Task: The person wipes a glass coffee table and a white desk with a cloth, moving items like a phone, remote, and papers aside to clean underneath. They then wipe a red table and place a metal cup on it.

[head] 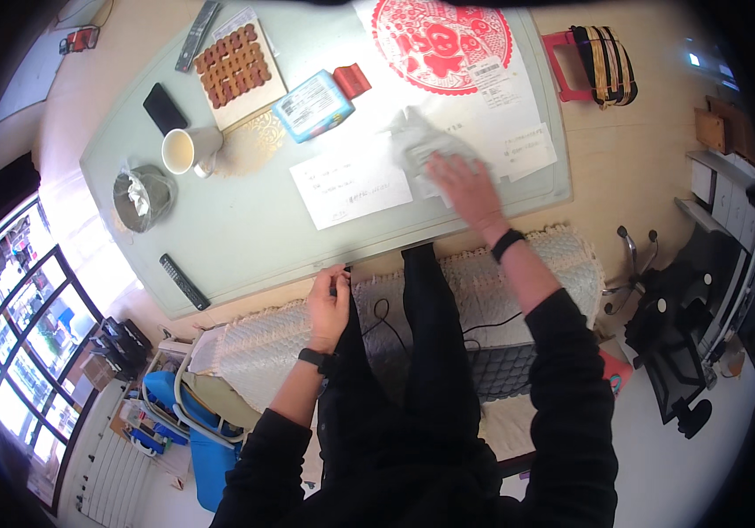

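My right hand (462, 188) lies over a crumpled pale grey cloth (427, 142), fingers bent against it, on the glass-topped table (238, 231). Under and around the cloth are white paper sheets; one with writing (351, 188) lies to its left. Just off the table's near edge is my left hand (329, 307), its fingers curled. Something small and black shows at those fingers, too little of it visible to name. Beyond the cloth, a round red paper-cut decoration (443, 43) lies flat beside a printed label.
Farther left are a blue-and-white package (314, 105), a red packet (352, 80), a patterned trivet (235, 66), a phone (164, 109), a mug (186, 150), a lined bin (143, 201) and a remote control (184, 282). Behind my legs runs a quilted seat cover (252, 350).
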### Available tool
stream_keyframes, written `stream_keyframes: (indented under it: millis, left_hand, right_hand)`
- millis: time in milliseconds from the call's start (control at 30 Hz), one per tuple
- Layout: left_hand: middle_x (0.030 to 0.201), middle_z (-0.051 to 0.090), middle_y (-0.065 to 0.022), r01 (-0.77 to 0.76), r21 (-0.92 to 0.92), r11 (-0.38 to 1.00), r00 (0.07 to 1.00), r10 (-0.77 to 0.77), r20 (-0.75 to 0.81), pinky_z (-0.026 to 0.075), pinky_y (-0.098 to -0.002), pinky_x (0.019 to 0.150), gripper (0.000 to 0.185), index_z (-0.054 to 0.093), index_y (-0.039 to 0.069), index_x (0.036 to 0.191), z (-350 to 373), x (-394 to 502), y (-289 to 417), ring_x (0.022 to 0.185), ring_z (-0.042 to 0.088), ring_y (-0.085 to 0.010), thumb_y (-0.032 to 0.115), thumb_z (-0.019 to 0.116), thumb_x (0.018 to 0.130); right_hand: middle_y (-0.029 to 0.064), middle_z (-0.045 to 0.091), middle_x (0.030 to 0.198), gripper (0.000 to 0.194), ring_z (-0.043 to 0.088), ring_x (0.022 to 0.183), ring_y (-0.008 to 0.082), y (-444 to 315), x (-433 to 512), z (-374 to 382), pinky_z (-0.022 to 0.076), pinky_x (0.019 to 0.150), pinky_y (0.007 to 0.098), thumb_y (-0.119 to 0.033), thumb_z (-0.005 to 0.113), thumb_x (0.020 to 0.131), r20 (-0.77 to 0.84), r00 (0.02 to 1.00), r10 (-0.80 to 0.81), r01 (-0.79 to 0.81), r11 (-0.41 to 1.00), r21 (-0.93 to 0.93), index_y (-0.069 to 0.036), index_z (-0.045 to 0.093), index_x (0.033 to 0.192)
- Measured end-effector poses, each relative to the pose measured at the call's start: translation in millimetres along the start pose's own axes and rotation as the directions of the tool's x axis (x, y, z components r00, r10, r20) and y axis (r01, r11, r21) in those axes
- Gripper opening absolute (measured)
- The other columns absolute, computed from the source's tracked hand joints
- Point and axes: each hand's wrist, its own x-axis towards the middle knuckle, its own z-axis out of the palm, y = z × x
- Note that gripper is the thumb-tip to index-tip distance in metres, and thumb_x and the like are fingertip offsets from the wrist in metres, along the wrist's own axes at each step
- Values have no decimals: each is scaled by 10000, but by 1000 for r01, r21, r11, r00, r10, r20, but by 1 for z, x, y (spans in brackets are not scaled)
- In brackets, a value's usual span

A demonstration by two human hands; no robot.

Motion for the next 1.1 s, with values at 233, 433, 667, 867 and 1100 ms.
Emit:
stream_keyframes:
  millis: [233,433,667,867,1100]
  left_hand:
    - [969,699,-103,19,-95,995,999,-14,49,548,-305,780,193,618,3,1193,60,5,36,846,677,-180,61,575,1013]
    - [1064,660,-139,-29,26,999,999,29,28,537,-344,837,271,600,7,1220,66,14,69,931,662,-256,50,622,953]
    - [1305,556,-217,-301,421,856,937,348,-36,454,-459,1037,536,543,16,1340,34,108,86,1226,538,-404,99,721,841]
    - [1535,422,-199,-307,665,681,907,421,-13,349,-506,1139,790,468,79,1468,13,214,106,1401,420,-384,246,817,779]
    - [1577,369,-157,-248,812,529,954,278,111,255,-570,1209,978,362,133,1559,11,279,111,1509,300,-322,299,861,735]
  right_hand:
    - [45,574,1451,553,544,1260,281,177,-76,-19,464,996,499,-114,609,884,14,756,655,-654,756,-41,-136,546,1433]
    - [111,596,1435,679,548,1301,341,75,-51,-43,396,1124,481,-5,633,767,-129,855,502,-340,731,592,-112,567,1435]
    - [29,489,1552,470,521,1301,218,-53,25,-25,427,1008,448,-209,529,952,36,978,-203,197,972,128,-215,571,1421]
    - [37,549,1470,522,544,1259,251,99,9,-19,442,1007,465,-136,601,903,40,958,285,-287,937,197,-194,575,1421]
    - [114,541,1460,684,514,1279,345,158,-21,-46,418,1054,478,-191,743,799,-101,704,703,-627,682,375,-158,530,1448]
